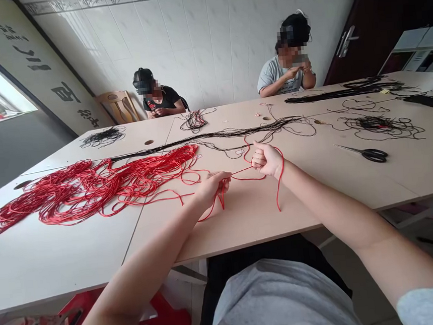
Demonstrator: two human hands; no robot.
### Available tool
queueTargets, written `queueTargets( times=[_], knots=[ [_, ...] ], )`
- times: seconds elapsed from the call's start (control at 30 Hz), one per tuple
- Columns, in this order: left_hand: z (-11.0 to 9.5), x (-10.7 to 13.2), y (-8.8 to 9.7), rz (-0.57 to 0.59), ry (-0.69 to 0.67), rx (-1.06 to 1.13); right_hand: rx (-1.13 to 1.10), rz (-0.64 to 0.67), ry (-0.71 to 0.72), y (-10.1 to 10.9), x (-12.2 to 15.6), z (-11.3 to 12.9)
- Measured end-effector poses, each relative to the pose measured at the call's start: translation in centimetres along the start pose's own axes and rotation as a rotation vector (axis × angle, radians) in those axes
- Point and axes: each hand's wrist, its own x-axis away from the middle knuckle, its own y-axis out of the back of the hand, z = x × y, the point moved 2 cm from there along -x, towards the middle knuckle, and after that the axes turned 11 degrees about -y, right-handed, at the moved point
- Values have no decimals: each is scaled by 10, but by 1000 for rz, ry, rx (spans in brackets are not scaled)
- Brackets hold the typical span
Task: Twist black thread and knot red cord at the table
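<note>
A thin red cord (242, 171) stretches taut between both my hands above the beige table (266, 213). My left hand (213, 185) is closed in a pinch on the cord, with loose ends hanging below it. My right hand (266, 159) is a fist around the same cord, and a loop of it drapes over my wrist. A big tangled pile of red cords (89, 186) lies on the table to the left of my hands.
Black scissors (369, 154) lie to the right. A long bundle of black cords (214, 135) runs across the middle, with black tangles (382, 125) further right. Two other people sit at the far side, working with their hands. A wooden chair (118, 106) stands by the wall.
</note>
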Motion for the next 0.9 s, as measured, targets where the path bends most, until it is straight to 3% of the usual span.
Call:
queueTargets(
  times=[0.2,0.43,0.57,0.63,0.7,0.8,0.87,0.9],
  knots=[
    [4,-2,5,-5,10,-37,14,15,-5,6,-4,-3],
    [-7,4,3,119,45,-22,66,89,28,15,-9,-10],
    [-12,5,10,159,19,-106,113,150,56,35,-2,-2],
    [-13,5,16,152,-4,-184,285,183,58,56,5,5],
    [-13,4,21,129,-29,-282,686,195,25,84,10,9],
    [-11,3,25,111,-66,-421,1056,17,-86,126,13,13],
    [-11,4,24,130,-84,-485,1132,-97,-92,139,15,15],
    [-12,5,22,144,-91,-510,1163,-92,-61,136,16,16]
  ],
)
